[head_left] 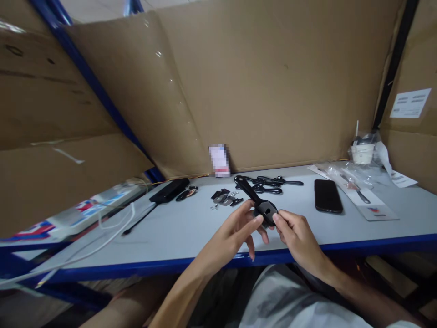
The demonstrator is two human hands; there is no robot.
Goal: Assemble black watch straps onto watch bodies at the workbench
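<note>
A black spokeshave (248,189) is held up over the front of the table, one handle pointing up and away to the left. A grey metal plate with a keyhole-shaped opening (266,208) lies against its middle. My left hand (239,225) grips the body from the left, thumb on its lower edge and the other fingers curled beneath. From the right, my right hand (296,230) pinches the near end, thumb on top. The far handle is mostly hidden by my fingers. Behind the hands are several loose small metal and black parts (223,197) and more black spokeshaves (264,182).
A black phone (328,196) lies at right, beside a packaged tool on a card (377,212). Farther back stands a bagged cup (362,152). At left are a black box with a cable (170,190), keys (187,193) and a white power strip (90,212). Cardboard walls (273,91) enclose the table.
</note>
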